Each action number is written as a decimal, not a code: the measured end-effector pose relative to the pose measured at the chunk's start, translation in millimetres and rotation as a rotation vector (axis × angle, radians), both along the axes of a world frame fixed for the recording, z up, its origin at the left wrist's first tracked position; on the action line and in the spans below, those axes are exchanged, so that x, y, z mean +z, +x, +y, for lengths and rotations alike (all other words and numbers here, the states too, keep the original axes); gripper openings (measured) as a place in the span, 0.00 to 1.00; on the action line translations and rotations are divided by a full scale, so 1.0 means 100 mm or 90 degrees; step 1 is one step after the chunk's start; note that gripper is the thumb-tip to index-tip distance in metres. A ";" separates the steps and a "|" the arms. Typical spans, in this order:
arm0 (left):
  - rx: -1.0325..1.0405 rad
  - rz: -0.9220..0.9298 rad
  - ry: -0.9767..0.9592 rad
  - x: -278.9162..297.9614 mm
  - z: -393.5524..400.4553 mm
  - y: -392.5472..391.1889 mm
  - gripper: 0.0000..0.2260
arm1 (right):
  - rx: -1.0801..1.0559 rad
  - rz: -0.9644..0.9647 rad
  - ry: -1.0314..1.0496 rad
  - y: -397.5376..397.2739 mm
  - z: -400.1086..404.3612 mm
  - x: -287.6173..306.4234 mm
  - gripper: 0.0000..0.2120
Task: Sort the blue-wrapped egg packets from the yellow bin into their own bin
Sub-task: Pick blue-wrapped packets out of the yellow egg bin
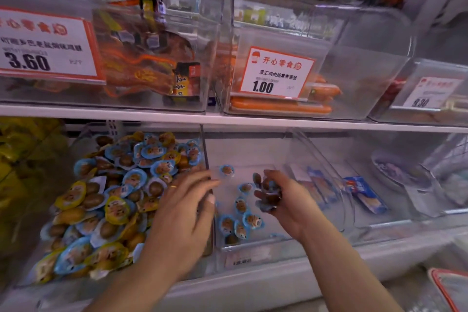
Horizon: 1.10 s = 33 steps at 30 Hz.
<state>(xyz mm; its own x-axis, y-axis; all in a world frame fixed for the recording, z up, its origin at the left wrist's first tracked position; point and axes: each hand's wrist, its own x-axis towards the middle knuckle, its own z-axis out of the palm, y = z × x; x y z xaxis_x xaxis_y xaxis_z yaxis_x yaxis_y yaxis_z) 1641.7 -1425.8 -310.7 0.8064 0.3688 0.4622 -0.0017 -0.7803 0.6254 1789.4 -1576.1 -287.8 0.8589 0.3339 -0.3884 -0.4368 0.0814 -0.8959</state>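
Note:
A clear bin (83, 139) on the lower shelf holds a heap of mixed blue-wrapped and yellow-wrapped egg packets (121, 190). To its right a second clear bin (253, 248) holds several blue-wrapped egg packets (240, 220) on its floor. My left hand (184, 213) rests over the right edge of the mixed heap, fingers spread and holding nothing. My right hand (286, 200) hovers over the second bin, closed around a few blue-wrapped egg packets (268, 195).
The upper shelf (228, 119) carries clear bins with price cards, orange sausages (278, 106) and brown snack packs (147, 68). Yellow bags (17, 159) lie at far left. Blue-and-white packets (364, 192) sit in bins to the right.

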 end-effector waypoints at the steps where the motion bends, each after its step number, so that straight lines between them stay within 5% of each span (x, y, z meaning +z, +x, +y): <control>1: 0.026 0.026 0.057 -0.01 0.09 -0.03 0.18 | 0.011 -0.014 -0.041 0.06 -0.01 -0.03 0.06; 5: 0.098 0.202 0.235 -0.03 0.41 -0.18 0.23 | -0.045 -0.186 -0.219 0.11 -0.03 -0.13 0.05; 9: 0.100 0.310 0.335 -0.06 0.55 -0.25 0.19 | -0.106 -0.278 -0.141 0.02 0.02 -0.05 0.08; 15: 0.070 0.183 0.211 -0.01 0.63 -0.28 0.06 | -0.034 -0.554 -0.145 -0.43 0.26 0.13 0.11; 20: 0.140 -0.055 -0.037 0.06 0.76 -0.46 0.09 | 0.296 -1.043 -0.485 -0.77 0.52 0.07 0.21; 24: 0.151 -0.032 0.016 0.07 0.84 -0.60 0.09 | 0.445 -1.090 -0.807 -0.82 0.72 -0.08 0.31; 27: 0.086 0.074 0.138 0.04 0.75 -0.59 0.07 | 0.462 -1.081 -0.911 -0.84 0.82 -0.03 0.30; 33: 0.093 0.337 0.301 -0.14 0.71 -0.48 0.25 | 0.527 -1.069 -1.044 -0.92 1.03 -0.04 0.26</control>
